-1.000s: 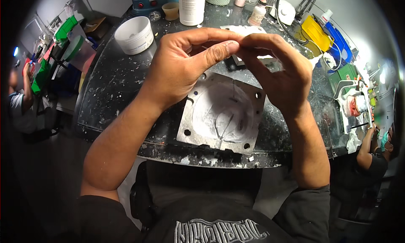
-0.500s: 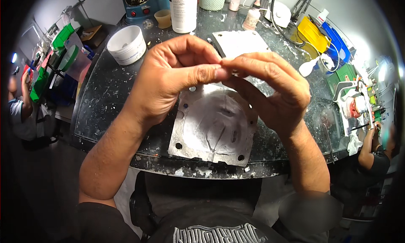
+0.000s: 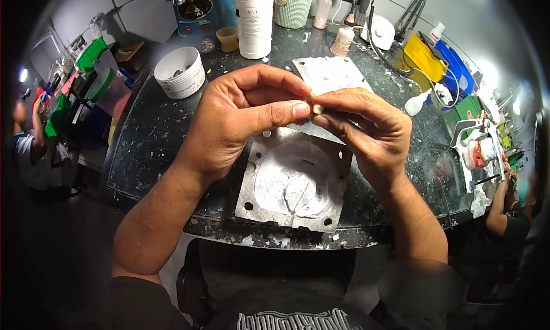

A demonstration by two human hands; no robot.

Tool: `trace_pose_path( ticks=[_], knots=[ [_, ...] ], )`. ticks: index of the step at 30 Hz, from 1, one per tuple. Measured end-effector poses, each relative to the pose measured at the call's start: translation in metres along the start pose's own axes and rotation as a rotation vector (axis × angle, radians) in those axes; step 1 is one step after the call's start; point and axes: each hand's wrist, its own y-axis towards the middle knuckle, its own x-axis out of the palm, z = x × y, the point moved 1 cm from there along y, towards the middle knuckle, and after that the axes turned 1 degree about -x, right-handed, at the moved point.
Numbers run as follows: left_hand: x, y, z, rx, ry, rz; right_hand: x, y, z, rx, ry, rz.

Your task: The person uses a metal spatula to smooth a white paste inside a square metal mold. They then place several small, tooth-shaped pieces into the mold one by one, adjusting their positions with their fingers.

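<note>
Above the metal mould half, both my hands meet in a pinch, fingertips nearly touching. Between the thumb and forefinger of my right hand (image 3: 378,128) sits a small off-white piece (image 3: 317,109), tooth-like in look and mostly covered by fingers. My left hand (image 3: 232,109) is closed too, thumb and forefinger pressed against the piece's left side; whether they hold anything separate I cannot make out. Below lies the square metal mould half (image 3: 244,192), filled with white plaster-like material around a rounded, grooved centre, with holes at its corners.
A second mould plate (image 3: 331,72) lies behind my hands. Left of it stand a white tub (image 3: 182,83) and a tall white bottle (image 3: 254,26). Yellow (image 3: 423,58) and blue bins (image 3: 458,66), a white bulb-shaped thing (image 3: 413,105) and a cable occupy the right. Other people work at both sides.
The view has tilted, so the bench sits lower in the picture. My right fingers have turned and parted slightly, and the small off-white piece now shows between them.
</note>
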Motion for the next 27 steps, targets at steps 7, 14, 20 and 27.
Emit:
trace_pose_path(
  ticks=[7,14,20,27],
  knots=[
    [0.009,-0.004,0.002,0.061,0.183,0.059,0.002,0.001,-0.002,-0.074,-0.051,0.012],
    [0.005,0.0,0.004,-0.031,0.128,-0.011,-0.004,0.006,0.002,-0.235,-0.128,0.017],
    [0.0,-0.001,-0.001,-0.011,0.832,-0.135,-0.01,0.005,0.012,0.117,0.3,0.13],
    [-0.016,-0.001,0.025,-0.43,0.794,-0.231,-0.016,0.007,0.019,0.248,0.277,-0.023]
  ],
)
